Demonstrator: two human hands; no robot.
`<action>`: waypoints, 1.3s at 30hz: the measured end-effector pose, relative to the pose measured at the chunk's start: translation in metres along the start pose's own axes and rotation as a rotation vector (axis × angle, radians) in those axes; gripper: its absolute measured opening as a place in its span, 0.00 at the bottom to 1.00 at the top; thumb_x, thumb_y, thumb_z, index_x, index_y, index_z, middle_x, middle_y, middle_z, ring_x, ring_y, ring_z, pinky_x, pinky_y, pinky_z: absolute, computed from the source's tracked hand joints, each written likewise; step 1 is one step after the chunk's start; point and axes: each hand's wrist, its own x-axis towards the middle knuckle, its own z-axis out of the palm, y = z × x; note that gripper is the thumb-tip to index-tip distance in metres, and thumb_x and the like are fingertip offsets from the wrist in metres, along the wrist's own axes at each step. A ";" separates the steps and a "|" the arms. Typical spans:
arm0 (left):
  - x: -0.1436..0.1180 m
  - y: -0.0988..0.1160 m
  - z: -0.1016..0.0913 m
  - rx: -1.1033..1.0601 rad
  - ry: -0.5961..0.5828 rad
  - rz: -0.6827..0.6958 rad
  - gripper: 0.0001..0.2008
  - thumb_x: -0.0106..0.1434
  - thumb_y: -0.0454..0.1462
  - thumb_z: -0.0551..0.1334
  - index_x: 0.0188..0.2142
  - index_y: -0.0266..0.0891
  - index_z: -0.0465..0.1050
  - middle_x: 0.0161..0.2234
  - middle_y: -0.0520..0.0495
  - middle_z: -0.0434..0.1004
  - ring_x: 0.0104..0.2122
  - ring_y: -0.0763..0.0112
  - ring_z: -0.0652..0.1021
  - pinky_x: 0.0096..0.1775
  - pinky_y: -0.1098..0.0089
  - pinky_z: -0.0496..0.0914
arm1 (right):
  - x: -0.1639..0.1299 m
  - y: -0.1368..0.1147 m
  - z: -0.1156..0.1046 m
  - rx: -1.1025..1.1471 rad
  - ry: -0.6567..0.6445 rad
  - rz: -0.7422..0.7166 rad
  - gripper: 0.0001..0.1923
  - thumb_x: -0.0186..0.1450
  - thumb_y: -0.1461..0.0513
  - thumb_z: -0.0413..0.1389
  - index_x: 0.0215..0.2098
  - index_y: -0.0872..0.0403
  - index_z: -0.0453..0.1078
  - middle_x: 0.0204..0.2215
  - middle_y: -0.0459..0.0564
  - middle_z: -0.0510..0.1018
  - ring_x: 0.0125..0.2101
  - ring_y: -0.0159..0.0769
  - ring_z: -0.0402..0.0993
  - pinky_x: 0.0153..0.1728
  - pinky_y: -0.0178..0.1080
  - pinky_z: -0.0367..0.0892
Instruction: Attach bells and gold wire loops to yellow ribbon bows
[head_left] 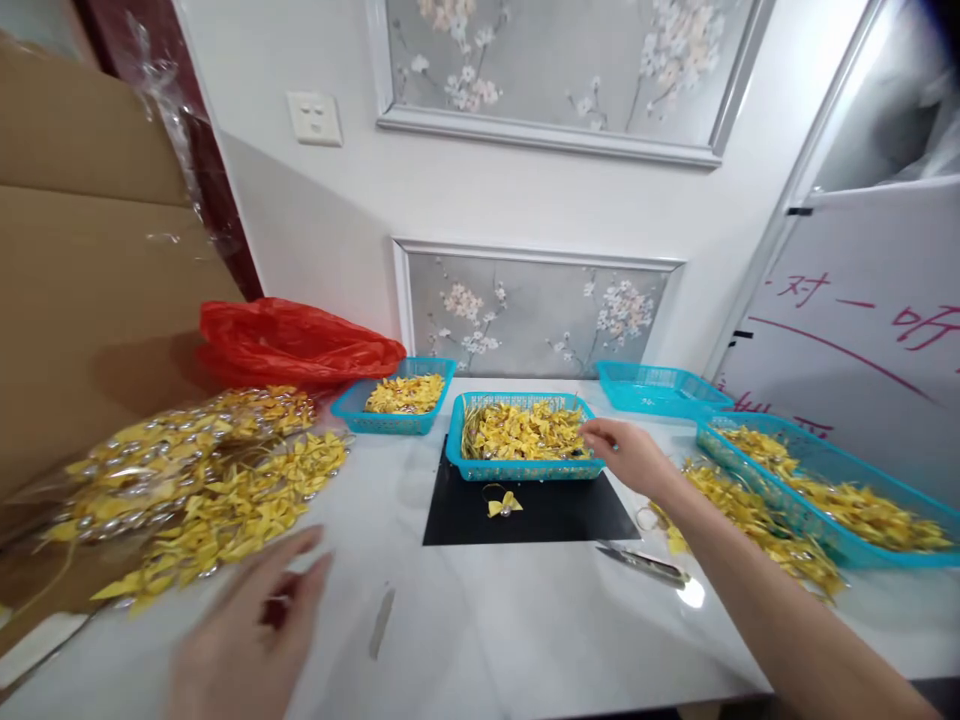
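Though blurred at the near edge, left hand (251, 625): over bare surface (525, 620), grip spread, holding nothing.
Middle basket (525, 468): on black mat (570, 515).
Right hand (630, 455): fingertips pinched at basket's right rim; contents cannot tell.
Bows (521, 430): heaped inside; likely light, soft, crushable; best pinched at centre knot.

Red plastic bag (296, 342), cardboard box (90, 280), wall socket (315, 118), whiteboard (862, 340)

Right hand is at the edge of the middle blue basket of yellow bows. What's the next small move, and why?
Probably dip the right hand a little into the middle basket and pinch one yellow bow. Its fingers already sit at the basket's right rim with nothing visibly held, and only a single bow lies on the black mat in front. The left hand looks blurred over the white table.
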 end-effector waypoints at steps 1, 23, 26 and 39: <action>-0.007 0.020 0.008 -0.096 -0.105 0.034 0.13 0.58 0.45 0.62 0.40 0.45 0.76 0.34 0.50 0.81 0.23 0.69 0.78 0.24 0.74 0.72 | 0.015 0.001 0.003 -0.030 -0.005 0.001 0.13 0.69 0.59 0.55 0.50 0.55 0.69 0.48 0.52 0.75 0.42 0.40 0.75 0.42 0.46 0.73; -0.048 0.108 0.059 -0.606 -0.645 -0.049 0.11 0.64 0.42 0.59 0.38 0.43 0.80 0.32 0.46 0.80 0.25 0.66 0.74 0.27 0.71 0.67 | 0.063 0.025 0.019 0.174 -0.060 0.068 0.15 0.69 0.59 0.56 0.52 0.55 0.68 0.50 0.53 0.73 0.44 0.41 0.75 0.43 0.47 0.73; -0.046 0.109 0.059 -0.590 -0.665 -0.040 0.11 0.64 0.42 0.59 0.37 0.42 0.80 0.31 0.46 0.80 0.26 0.66 0.74 0.27 0.71 0.67 | 0.062 0.028 0.018 0.214 -0.016 0.094 0.15 0.69 0.59 0.56 0.52 0.55 0.68 0.51 0.53 0.73 0.45 0.42 0.74 0.43 0.47 0.73; -0.046 0.113 0.061 -0.604 -0.623 -0.101 0.10 0.61 0.44 0.62 0.33 0.44 0.81 0.30 0.48 0.80 0.26 0.64 0.75 0.27 0.71 0.68 | 0.065 0.003 0.014 0.671 -0.088 0.180 0.16 0.68 0.58 0.56 0.52 0.56 0.69 0.50 0.52 0.74 0.45 0.45 0.74 0.43 0.48 0.73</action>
